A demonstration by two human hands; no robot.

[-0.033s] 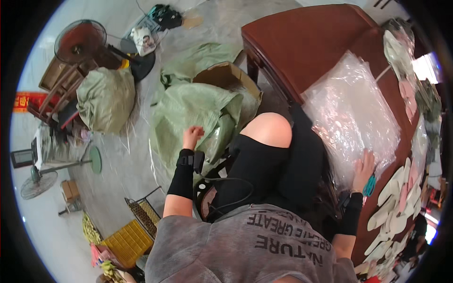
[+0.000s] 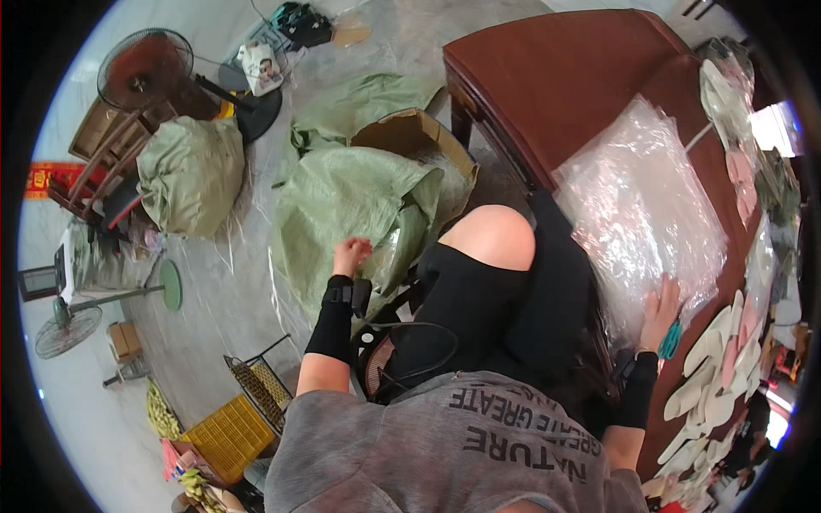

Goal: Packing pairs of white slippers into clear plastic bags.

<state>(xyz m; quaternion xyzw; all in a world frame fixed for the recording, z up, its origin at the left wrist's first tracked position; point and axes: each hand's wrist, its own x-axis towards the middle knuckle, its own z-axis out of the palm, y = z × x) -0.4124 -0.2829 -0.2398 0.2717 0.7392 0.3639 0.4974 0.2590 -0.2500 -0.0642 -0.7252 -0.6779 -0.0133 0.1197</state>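
Note:
My right hand (image 2: 659,313) lies with its fingers stretched out on a stack of clear plastic bags (image 2: 643,218). The stack rests on a brown padded surface (image 2: 547,85) to my right. My left hand (image 2: 351,256) is held over a large green woven sack (image 2: 329,201), its fingers curled in and nothing visible in them. Black sleeves cover both wrists, and a dark device with a cable is strapped at the left one. A blue-green coiled band (image 2: 671,339) sits by my right wrist.
Beside the green sack stands an opened cardboard box (image 2: 402,132). White and pink flat pieces (image 2: 705,376) lie along the far right. On the left are a tied sack (image 2: 192,175), a standing fan (image 2: 145,68), another fan (image 2: 68,332) and a yellow crate (image 2: 229,440).
The view has shifted slightly. My left hand is a little lower over the green sack; my right hand stays on the plastic bags.

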